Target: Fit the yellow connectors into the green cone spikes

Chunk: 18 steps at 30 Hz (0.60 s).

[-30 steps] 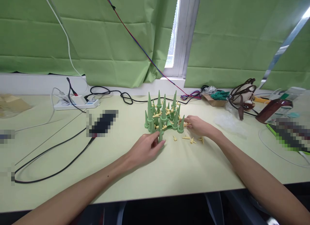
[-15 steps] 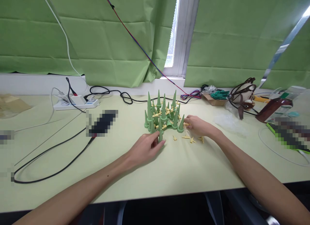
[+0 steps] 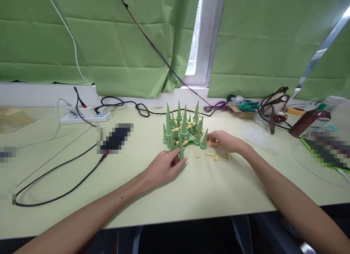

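Note:
A cluster of several upright green plastic cones point(image 3: 183, 127) stands in the middle of the pale table point(image 3: 191, 188), with small yellow pieces scattered among them. My left hand point(image 3: 164, 167) is closed around one green cone point(image 3: 181, 151) at the cluster's near edge. My right hand point(image 3: 224, 142) lies just right of the cluster, fingers curled in a pinch over small yellow pieces point(image 3: 212, 140). More loose yellow pieces point(image 3: 216, 157) lie on the table in front of that hand.
A white power strip point(image 3: 84, 116) and black cables point(image 3: 62, 173) lie at the left. A blurred dark object point(image 3: 116, 137) sits left of the cones. At the right are a small cardboard box point(image 3: 240, 112), a brown-strapped item point(image 3: 273, 110) and clear plastic point(image 3: 258, 137). Green curtains hang behind.
My right hand has shifted slightly nearer and its fingers have curled over the yellow pieces. My left hand and the cone it holds stay put.

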Motion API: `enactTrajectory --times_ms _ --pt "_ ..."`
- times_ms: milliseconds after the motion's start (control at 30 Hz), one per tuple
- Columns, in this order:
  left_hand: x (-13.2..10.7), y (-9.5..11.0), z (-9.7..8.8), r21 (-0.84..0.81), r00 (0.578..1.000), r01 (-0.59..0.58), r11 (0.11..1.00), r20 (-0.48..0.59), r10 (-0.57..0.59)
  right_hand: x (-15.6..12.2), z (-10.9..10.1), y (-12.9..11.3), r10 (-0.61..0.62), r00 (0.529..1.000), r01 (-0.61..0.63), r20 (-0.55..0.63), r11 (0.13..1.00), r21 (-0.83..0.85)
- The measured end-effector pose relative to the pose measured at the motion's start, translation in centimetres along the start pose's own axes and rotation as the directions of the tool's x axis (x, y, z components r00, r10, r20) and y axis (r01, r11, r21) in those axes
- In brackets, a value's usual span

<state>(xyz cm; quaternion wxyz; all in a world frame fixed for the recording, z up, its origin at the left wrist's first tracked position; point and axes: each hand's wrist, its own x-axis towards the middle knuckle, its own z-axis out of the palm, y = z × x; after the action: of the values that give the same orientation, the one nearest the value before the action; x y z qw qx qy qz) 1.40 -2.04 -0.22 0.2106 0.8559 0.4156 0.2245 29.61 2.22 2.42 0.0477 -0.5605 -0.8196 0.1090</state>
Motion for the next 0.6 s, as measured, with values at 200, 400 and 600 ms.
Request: enactTrajectory --times_ms 200,400,600 --pt "0.06 -0.06 0.03 0.012 1.0 -0.022 1.0 -0.021 0.022 -0.47 -0.75 0.15 -0.038 0.999 0.039 -0.004 0.997 0.063" --pt "0.02 -0.03 0.08 0.01 0.999 -0.03 0.999 -0.031 0.031 -0.51 -0.81 0.41 -0.024 1.0 0.025 -0.012 0.998 0.065" --pt "0.03 -0.02 0.13 -0.003 0.999 -0.025 1.0 -0.029 0.024 -0.54 -0.79 0.82 -0.011 0.998 0.013 -0.067 1.0 0.023"
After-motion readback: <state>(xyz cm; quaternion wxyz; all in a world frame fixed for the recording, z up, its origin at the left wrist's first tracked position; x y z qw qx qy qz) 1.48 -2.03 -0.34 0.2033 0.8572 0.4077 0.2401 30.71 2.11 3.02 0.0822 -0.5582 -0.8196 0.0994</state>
